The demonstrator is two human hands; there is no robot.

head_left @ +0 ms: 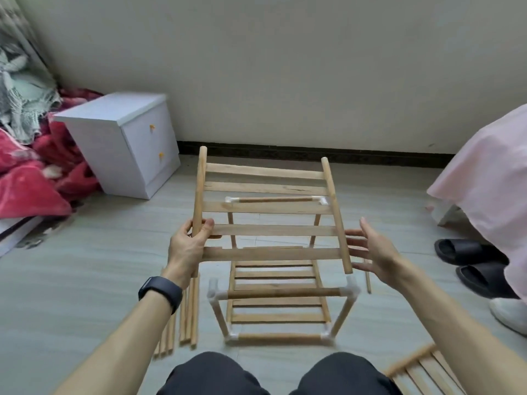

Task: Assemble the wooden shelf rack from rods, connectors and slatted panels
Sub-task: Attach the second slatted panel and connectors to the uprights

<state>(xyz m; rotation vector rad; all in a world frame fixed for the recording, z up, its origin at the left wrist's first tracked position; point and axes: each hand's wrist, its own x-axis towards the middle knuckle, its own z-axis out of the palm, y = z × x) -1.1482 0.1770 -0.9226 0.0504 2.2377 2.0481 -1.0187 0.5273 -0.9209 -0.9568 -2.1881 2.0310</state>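
A wooden slatted panel (271, 208) with two round side rails hangs in the air over the rack frame. My left hand (189, 246) grips its left rail near the lower end. My right hand (370, 249) is spread, fingers straight, just beside the panel's right rail; whether it touches is unclear. Below stands the partly built rack frame (282, 293), made of rods joined by white corner connectors (214, 292), with a slatted shelf at its bottom level. Loose rods (188, 315) lie on the floor to the left of the frame.
A white two-drawer cabinet (125, 143) stands at the back left beside red bedding (31, 178). Black slippers (470, 263) and a pink-covered bed (490, 178) are on the right. Another slatted panel (422, 374) lies at the bottom right. A single thin rod (368, 280) lies right of the frame.
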